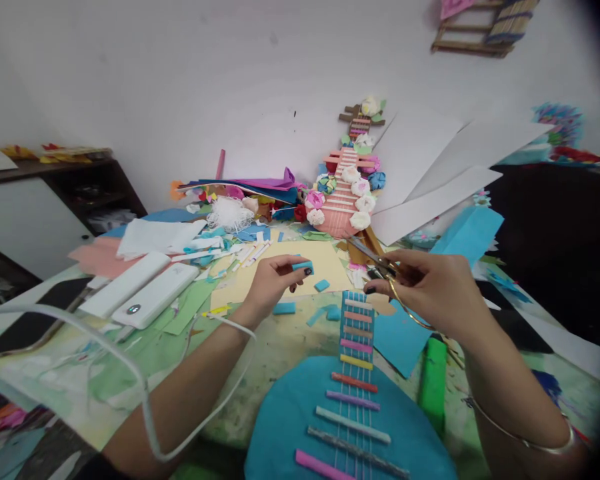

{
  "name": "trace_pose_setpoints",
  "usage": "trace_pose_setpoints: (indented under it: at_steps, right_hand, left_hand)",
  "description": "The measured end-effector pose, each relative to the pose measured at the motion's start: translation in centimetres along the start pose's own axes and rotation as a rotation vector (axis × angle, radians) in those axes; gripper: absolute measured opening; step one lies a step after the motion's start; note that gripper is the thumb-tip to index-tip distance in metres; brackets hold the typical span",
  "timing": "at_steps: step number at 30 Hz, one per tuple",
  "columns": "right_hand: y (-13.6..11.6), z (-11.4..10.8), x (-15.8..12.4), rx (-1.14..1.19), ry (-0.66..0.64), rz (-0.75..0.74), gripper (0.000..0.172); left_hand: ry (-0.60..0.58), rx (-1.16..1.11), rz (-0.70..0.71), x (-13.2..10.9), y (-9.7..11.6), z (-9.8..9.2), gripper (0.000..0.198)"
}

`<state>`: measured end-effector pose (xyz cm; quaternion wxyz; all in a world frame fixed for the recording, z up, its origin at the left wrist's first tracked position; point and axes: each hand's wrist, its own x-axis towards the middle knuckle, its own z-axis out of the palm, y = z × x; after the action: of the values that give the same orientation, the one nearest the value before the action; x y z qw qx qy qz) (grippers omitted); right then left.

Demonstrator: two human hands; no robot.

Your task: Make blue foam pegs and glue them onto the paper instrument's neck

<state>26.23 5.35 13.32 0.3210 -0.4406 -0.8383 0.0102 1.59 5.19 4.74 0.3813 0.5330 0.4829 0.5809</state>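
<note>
Between its thumb and fingers, my left hand (275, 283) pinches a small blue piece (303, 265) above a cream paper sheet (245, 288). My right hand (425, 287) is closed on scissors (375, 257) with gold handles; their blades point up and left. Below the hands lies a blue paper guitar shape (290, 407) with white strings and several coloured strips across its body and neck. Small blue pieces lie near it, one on the cream sheet (322, 285) and another (284, 308) at its lower edge.
A pink guitar with paper flowers (343, 200) leans against the wall. White power banks (155, 295) and a phone (35, 317) lie at left. A white cable (140, 380) crosses over my left forearm. A green block (433, 380) and blue paper (400, 340) sit right.
</note>
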Motion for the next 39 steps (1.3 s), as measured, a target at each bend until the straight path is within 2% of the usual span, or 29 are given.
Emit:
trace_pose_setpoints:
  at_steps: [3, 6, 9, 12, 14, 16, 18, 20, 23, 26, 29, 31, 33, 34, 36, 37, 39]
  right_hand:
    - [0.3, -0.4, 0.1, -0.004, 0.045, 0.041, 0.056]
    - [0.4, -0.6, 0.0, -0.027, 0.057, 0.062, 0.055]
    - [0.3, -0.9, 0.0, -0.054, 0.065, 0.070, 0.055]
    - [0.2, -1.0, 0.0, -0.060, 0.066, 0.071, 0.054]
    - [0.1, -1.1, 0.0, -0.059, 0.066, 0.078, 0.053]
    - [0.1, -1.2, 0.0, -0.056, 0.069, 0.091, 0.052]
    - [0.0, -1.3, 0.0, -0.054, 0.072, 0.103, 0.051]
    - [-0.1, -1.4, 0.0, -0.054, 0.072, 0.107, 0.050]
    - [-0.2, -1.6, -0.1, -0.039, 0.045, 0.105, 0.048]
    - [-0.3, -1.5, -0.2, -0.016, 0.037, 0.112, 0.045]
    - [-0.3, -1.2, -0.2, -0.010, 0.126, 0.114, 0.044]
    - [-0.3, -0.9, -0.2, 0.011, 0.200, 0.114, 0.044]
    - [-0.4, -0.5, -0.2, 0.054, 0.215, 0.101, 0.042]
    - [-0.5, -0.3, -0.1, 0.079, 0.193, 0.089, 0.042]
    - [-0.7, 0.1, -0.1, 0.117, 0.108, 0.058, 0.042]
    - [-0.9, 0.3, -0.1, 0.129, 0.063, 0.047, 0.042]
    - [-1.2, 0.6, -0.1, 0.144, -0.019, 0.038, 0.041]
  left_hand:
    - [0.053, 0.485, -0.024, 1.8, -2.3, -1.3, 0.034]
    - [0.049, 0.638, -0.057, 2.7, -4.3, -2.2, 0.023]
    - [0.078, 0.740, -0.047, 2.6, -5.3, -2.3, 0.030]
    - [0.153, 0.882, 0.018, 2.1, -5.4, -1.7, 0.040]
    - [0.164, 1.005, 0.117, 1.9, -5.2, -0.8, 0.036]
    - [0.092, 1.082, 0.242, 2.1, -5.1, 0.4, 0.030]
    - [-0.048, 1.079, 0.324, 2.5, -5.1, 1.8, 0.027]
    - [-0.172, 1.064, 0.339, 3.1, -5.2, 3.1, 0.021]
    - [-0.212, 1.055, 0.303, 3.6, -5.4, 4.6, 0.014]
    - [-0.188, 1.013, 0.280, 3.7, -5.4, 5.0, 0.013]
    - [-0.100, 0.931, 0.275, 3.8, -4.9, 4.4, 0.006]
    - [-0.013, 0.871, 0.278, 4.1, -4.2, 3.6, 0.013]
    - [0.064, 0.742, 0.282, 4.2, -3.1, 2.8, 0.021]
    - [0.090, 0.623, 0.283, 4.1, -2.4, 2.5, 0.024]
    - [0.106, 0.167, 0.267, 3.3, -0.8, 2.2, 0.024]
    - [0.095, -0.042, 0.262, 2.8, 0.0, 2.2, 0.024]
    - [0.045, -0.307, 0.235, 1.3, 1.7, 2.5, 0.023]
